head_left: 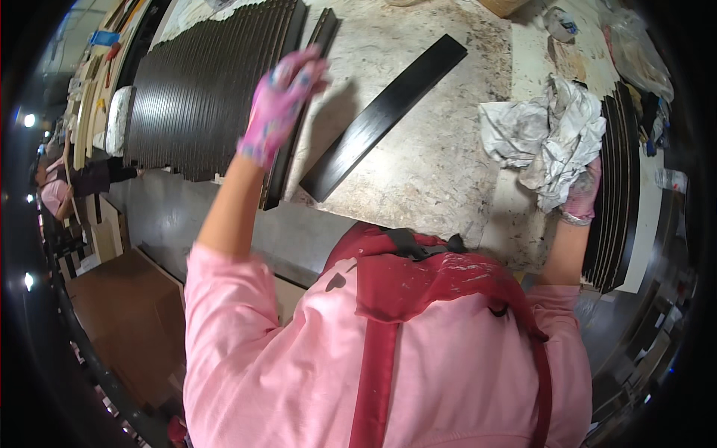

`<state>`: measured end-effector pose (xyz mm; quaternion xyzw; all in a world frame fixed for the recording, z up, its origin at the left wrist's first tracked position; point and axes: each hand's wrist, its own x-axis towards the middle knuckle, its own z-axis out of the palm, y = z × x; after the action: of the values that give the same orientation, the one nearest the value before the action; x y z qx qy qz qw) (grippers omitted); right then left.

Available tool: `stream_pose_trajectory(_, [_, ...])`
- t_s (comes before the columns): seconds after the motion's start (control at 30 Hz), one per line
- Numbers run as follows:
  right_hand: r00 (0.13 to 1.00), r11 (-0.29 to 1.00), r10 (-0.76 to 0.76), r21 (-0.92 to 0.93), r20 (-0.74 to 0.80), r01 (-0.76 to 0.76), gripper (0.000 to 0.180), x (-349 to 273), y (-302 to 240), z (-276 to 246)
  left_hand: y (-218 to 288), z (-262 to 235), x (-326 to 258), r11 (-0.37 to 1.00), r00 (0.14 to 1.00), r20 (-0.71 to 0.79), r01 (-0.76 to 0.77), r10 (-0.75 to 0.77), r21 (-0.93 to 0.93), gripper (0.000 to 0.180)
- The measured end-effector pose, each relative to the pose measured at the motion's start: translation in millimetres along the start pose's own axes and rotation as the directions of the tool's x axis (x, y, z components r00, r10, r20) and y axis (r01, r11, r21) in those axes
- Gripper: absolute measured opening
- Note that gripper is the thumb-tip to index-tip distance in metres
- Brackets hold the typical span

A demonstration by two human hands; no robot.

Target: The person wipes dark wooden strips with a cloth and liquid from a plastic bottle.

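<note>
My left hand, in a pink patterned glove, is over a narrow dark strip beside a large row of similar strips. Its fingers are loosely bent and a little apart, slightly blurred, with nothing visible in them. At the right, my gloved right hand is closed on a crumpled, stained white cloth, which hides most of its fingers. Between my hands, a single glossy black board lies slantwise on the worn pale table.
The dark strips stand packed together at the left. Another stack of dark boards is by my right forearm. A tape roll and a clear plastic bag are at the far right. Another person is at the far left.
</note>
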<state>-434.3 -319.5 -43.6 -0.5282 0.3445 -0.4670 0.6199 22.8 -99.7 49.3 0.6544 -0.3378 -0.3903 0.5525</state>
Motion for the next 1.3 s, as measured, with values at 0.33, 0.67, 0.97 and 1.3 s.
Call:
stream_pose_trajectory(0.33, [0.834,0.921,0.320,-0.354,0.450,-0.162,0.037,6,-61,220,-101,32,-169,0.413,0.924,-0.350,0.261,0.156,0.873,0.069])
stream_pose_trajectory(0.67, [0.587,0.320,0.117,-0.590,0.801,0.742,0.036,-8,17,279,-117,30,-160,0.561,0.890,-0.351,0.138,0.292,0.816,0.060])
stream_pose_trajectory(0.97, [0.514,0.243,0.148,-0.535,0.845,0.810,0.027,-45,25,300,-120,23,-160,0.545,0.902,-0.335,0.143,0.272,0.826,0.068])
stream_pose_trajectory(1.3, [0.383,0.428,-0.064,-0.322,0.921,0.844,0.033,-48,50,313,-128,16,-164,0.572,0.899,-0.212,-0.050,0.382,0.819,0.064])
